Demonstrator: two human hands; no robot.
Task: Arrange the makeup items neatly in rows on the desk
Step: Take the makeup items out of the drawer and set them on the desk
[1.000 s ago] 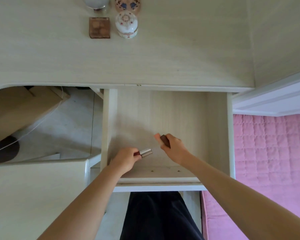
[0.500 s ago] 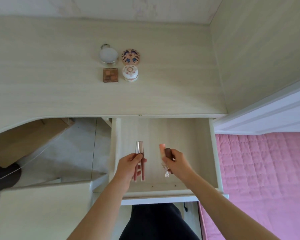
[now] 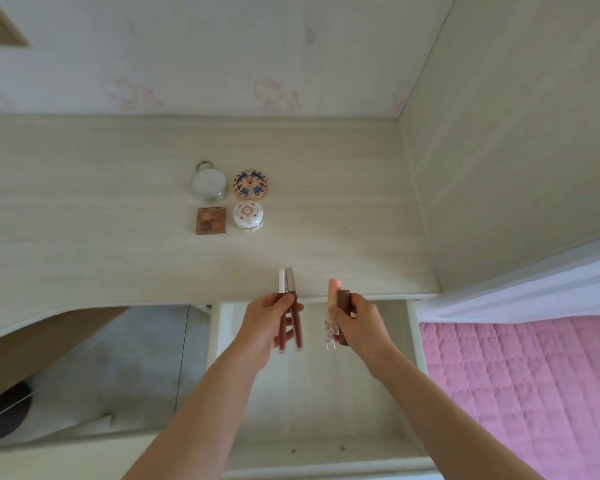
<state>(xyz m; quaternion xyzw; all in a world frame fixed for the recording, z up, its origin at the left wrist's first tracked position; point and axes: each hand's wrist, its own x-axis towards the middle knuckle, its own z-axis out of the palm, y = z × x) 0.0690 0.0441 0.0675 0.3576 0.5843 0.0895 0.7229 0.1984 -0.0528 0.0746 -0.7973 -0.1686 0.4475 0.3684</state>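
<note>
Several makeup items sit in two rows on the pale wooden desk [image 3: 84,237]: a round white jar [image 3: 209,181], a patterned round compact [image 3: 250,184], a square brown eyeshadow palette [image 3: 211,220] and a white domed pot [image 3: 248,216]. My left hand [image 3: 269,323] grips two dark red lip gloss tubes [image 3: 289,308] with silver caps, held upright over the desk's front edge. My right hand [image 3: 357,322] holds a pink tube [image 3: 334,293] and a brown lipstick [image 3: 343,301] with a small charm hanging below.
The open drawer [image 3: 321,410] lies under my forearms. A wood panel wall [image 3: 499,150] bounds the desk on the right. A pink quilted bed [image 3: 534,393] is at the lower right. A cardboard box [image 3: 49,337] stands under the desk on the left.
Both hands have lifted out of the drawer with their items and moved forward to the desk's front edge. The view has tilted up toward the wall.
</note>
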